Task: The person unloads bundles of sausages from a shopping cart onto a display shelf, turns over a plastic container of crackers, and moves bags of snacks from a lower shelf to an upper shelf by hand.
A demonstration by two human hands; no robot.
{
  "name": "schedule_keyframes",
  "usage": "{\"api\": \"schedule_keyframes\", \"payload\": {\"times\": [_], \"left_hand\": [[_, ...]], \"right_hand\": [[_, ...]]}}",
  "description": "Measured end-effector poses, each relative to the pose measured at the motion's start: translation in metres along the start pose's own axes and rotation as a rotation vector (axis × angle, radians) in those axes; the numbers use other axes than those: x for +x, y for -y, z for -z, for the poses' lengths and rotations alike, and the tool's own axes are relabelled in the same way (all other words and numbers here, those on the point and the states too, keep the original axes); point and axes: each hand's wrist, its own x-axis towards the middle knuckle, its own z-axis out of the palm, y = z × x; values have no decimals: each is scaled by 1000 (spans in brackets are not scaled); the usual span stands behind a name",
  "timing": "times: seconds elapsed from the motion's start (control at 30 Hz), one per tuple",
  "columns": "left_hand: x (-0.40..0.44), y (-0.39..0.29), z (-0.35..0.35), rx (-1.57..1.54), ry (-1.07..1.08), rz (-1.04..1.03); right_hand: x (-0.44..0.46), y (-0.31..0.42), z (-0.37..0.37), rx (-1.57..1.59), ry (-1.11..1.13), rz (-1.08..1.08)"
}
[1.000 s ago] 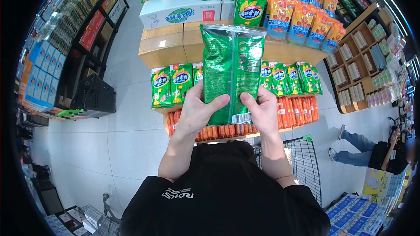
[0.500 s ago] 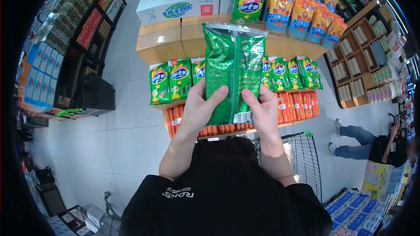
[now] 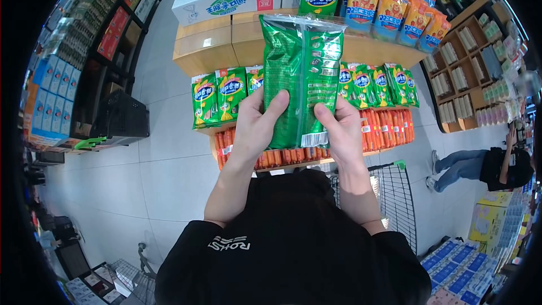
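Note:
A shiny green bag (image 3: 302, 79) is held upright in front of me, with its back seam, printed text and a barcode at the lower right facing me. My left hand (image 3: 257, 124) grips its left edge, thumb on the near face. My right hand (image 3: 340, 130) grips the lower right edge, its thumb also on the near face. The other fingers of both hands are mostly hidden behind the bag. Beyond it, green packets (image 3: 231, 95) line a lower shelf, above rows of orange-red packs (image 3: 384, 130).
A wooden display (image 3: 206, 51) carries a white box (image 3: 226, 3), green bags and orange-blue bags (image 3: 389, 11). A wire cart (image 3: 395, 197) stands at my right, a black basket (image 3: 127, 116) at the left. Another person (image 3: 485, 166) stands at the far right.
The bag and both hands have risen slightly in view. My left thumb has moved up the bag's face. The display has shifted a little in view, and the other person's pose has changed.

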Motion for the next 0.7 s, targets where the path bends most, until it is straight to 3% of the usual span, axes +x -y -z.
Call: {"api": "schedule_keyframes", "payload": {"times": [0.3,0.6,0.7], "left_hand": [[9,4,1,13,-49,-53],[12,5,5,112,-13,-124],[8,15,4,275,-68,-233]], "right_hand": [[1,1,4,-99,98,-99],[4,-1,0,-54,70,-55],[7,5,-11,-154,-78,-53]]}}
